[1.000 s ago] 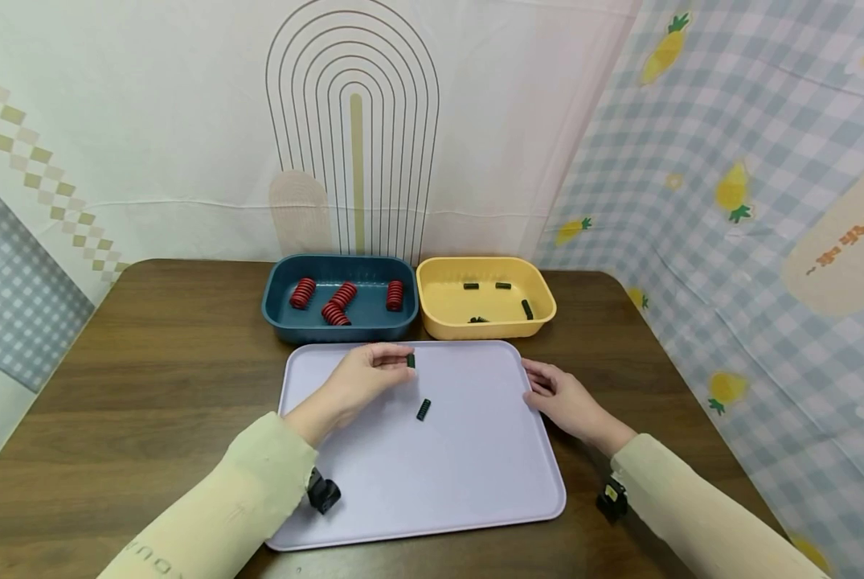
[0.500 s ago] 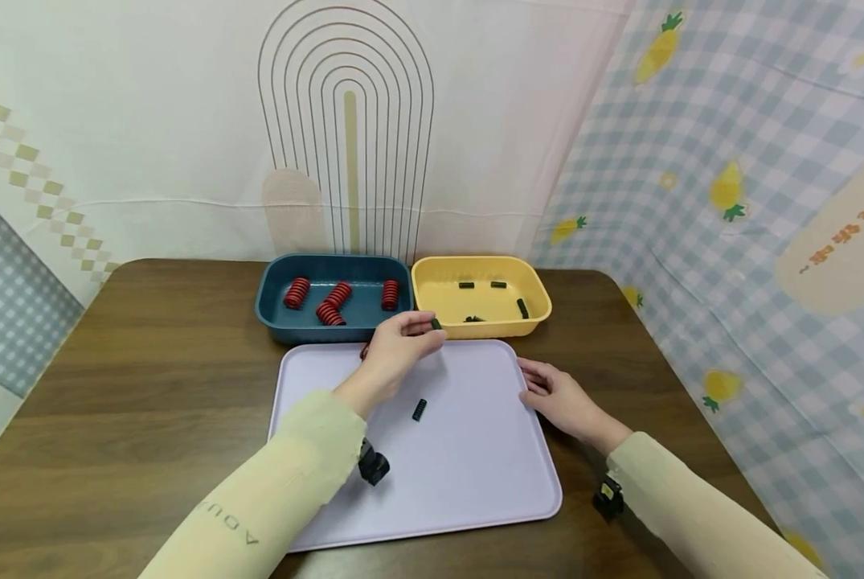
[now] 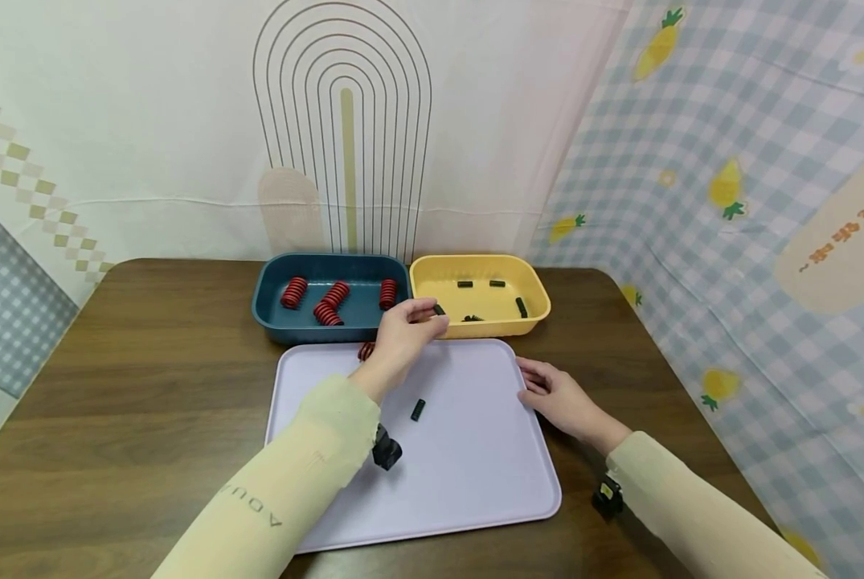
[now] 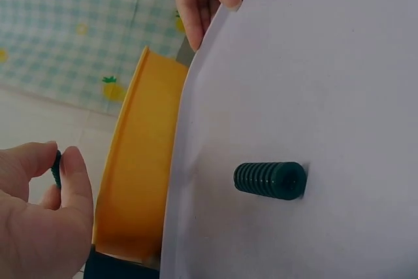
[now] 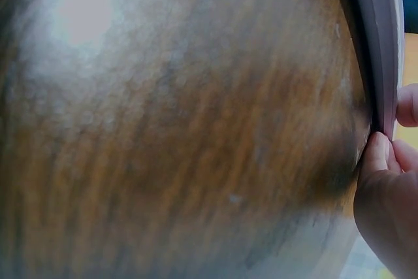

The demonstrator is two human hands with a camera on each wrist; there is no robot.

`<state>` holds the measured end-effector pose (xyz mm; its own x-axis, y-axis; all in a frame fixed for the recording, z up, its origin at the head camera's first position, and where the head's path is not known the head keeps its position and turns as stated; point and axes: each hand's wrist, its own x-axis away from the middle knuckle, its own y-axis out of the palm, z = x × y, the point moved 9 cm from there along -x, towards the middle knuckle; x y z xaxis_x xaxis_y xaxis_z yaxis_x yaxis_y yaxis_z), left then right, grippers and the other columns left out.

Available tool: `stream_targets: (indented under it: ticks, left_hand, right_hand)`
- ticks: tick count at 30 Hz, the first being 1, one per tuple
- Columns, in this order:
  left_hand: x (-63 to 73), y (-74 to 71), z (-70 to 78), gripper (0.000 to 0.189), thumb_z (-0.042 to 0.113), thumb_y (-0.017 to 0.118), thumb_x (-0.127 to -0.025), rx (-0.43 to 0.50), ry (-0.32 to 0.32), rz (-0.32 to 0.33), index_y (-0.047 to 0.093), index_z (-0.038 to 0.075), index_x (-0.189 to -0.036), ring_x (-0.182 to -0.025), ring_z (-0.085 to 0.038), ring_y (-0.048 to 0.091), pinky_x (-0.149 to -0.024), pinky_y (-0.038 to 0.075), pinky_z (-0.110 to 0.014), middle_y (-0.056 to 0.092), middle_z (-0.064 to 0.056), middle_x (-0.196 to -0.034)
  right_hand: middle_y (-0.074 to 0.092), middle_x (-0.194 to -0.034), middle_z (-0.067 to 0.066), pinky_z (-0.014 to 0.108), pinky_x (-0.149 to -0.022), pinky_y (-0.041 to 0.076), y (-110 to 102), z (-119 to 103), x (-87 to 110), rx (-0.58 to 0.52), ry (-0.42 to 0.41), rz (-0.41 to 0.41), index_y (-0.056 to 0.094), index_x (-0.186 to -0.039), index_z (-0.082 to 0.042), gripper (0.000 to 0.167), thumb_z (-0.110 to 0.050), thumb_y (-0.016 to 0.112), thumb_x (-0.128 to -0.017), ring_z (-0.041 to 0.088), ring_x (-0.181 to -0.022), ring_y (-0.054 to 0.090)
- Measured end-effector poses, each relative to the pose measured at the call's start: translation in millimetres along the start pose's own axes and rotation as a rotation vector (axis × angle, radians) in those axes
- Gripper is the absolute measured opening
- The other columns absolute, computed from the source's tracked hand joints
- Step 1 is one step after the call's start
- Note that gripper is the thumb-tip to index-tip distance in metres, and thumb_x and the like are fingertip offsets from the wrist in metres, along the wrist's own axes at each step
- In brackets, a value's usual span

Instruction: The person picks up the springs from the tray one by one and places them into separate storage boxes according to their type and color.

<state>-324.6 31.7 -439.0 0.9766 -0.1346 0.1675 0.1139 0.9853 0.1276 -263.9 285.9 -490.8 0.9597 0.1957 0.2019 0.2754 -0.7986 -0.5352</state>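
Between thumb and fingertips, my left hand [image 3: 405, 336] pinches a small dark green coil spring [image 3: 440, 310] above the near left edge of the yellow bin [image 3: 540, 320]. In the left wrist view this spring [image 4: 56, 169] is partly hidden by the fingers. My right hand [image 3: 563, 400] holds the right rim of the lavender tray [image 3: 475, 458], thumb on the rim and fingers at its outer side. Another green spring [image 3: 418, 410] lies on the tray. A red spring [image 3: 366, 351] sits at the tray's far edge, partly hidden behind my left hand.
A dark blue bin [image 3: 261, 318] holding several red springs stands left of the yellow bin, side by side behind the tray. Several green springs lie inside the yellow bin. Everything rests on a brown wooden table [image 3: 149, 402], with patterned cloth [image 3: 489, 121] behind it.
My left hand has moved right and away from me with the green spring, from above the tray to the yellow bin's edge. The right hand stays at the tray's rim.
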Motion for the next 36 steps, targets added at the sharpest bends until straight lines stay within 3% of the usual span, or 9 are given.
stream_targets:
  ticks: [5, 12, 16, 22, 30, 36]
  left_hand:
    - [-0.1, -4.6, 2.8, 0.047, 0.021, 0.075, -0.086, -0.059, 0.009, 0.026, 0.059, 0.014, -0.129, -0.109, -0.016, 0.058, -0.09, 0.051, -0.03, 0.059, -0.003, -0.124]
    - [0.4, -8.1, 3.6, 0.053, 0.022, 0.073, -0.087, -0.056, 0.019, 0.013, 0.053, 0.016, -0.136, -0.128, -0.019, 0.046, -0.1, 0.045, -0.033, 0.053, -0.002, -0.137]
    - [2.4, -10.1, 4.6, 0.051, 0.024, 0.073, -0.087, -0.061, 0.034, -0.004, 0.054, 0.018, -0.135, -0.128, -0.02, 0.045, -0.1, 0.045, -0.034, 0.051, -0.004, -0.139]
    - [8.3, -15.0, 6.9, 0.051, 0.025, 0.076, -0.085, -0.099, 0.068, -0.025, 0.057, 0.019, -0.132, -0.114, -0.014, 0.054, -0.095, 0.048, -0.031, 0.052, -0.004, -0.136]
    - [22.7, -17.3, 10.4, 0.056, 0.024, 0.079, -0.082, -0.184, 0.126, -0.113, 0.056, 0.02, -0.134, -0.102, -0.012, 0.062, -0.087, 0.052, -0.025, 0.055, 0.0, -0.132]
    - [37.6, -17.1, 8.1, 0.058, 0.023, 0.078, -0.084, -0.31, 0.172, -0.233, 0.054, 0.02, -0.136, -0.107, -0.015, 0.06, -0.086, 0.054, -0.031, 0.052, -0.004, -0.138]
  right_hand:
    - [0.046, -0.14, 0.015, 0.025, -0.098, 0.044, 0, -1, -0.5, 0.008, -0.003, 0.002, 0.04, -0.148, -0.012, 0.058, -0.013, 0.062, -0.095, 0.024, -0.129, 0.045]
    - [0.048, -0.139, 0.012, 0.026, -0.097, 0.045, 0, -2, 0.3, 0.025, 0.015, 0.002, 0.04, -0.148, -0.014, 0.058, -0.013, 0.062, -0.095, 0.021, -0.128, 0.047]
    - [0.048, -0.138, 0.012, 0.025, -0.096, 0.045, 1, -2, 0.0, 0.023, 0.013, -0.001, 0.04, -0.148, -0.014, 0.058, -0.013, 0.062, -0.095, 0.021, -0.128, 0.047]
    - [0.048, -0.138, 0.01, 0.024, -0.096, 0.045, 0, -1, -0.2, 0.025, 0.027, 0.005, 0.04, -0.148, -0.016, 0.058, -0.013, 0.062, -0.095, 0.019, -0.127, 0.048]
    - [0.047, -0.139, 0.012, 0.026, -0.097, 0.045, -1, -2, 0.6, 0.043, 0.024, 0.01, 0.04, -0.148, -0.014, 0.058, -0.015, 0.063, -0.094, 0.021, -0.127, 0.047]
    - [0.046, -0.14, 0.015, 0.027, -0.098, 0.044, -1, -1, 0.0, 0.044, 0.011, 0.002, 0.038, -0.149, -0.011, 0.059, -0.015, 0.063, -0.095, 0.024, -0.129, 0.046]
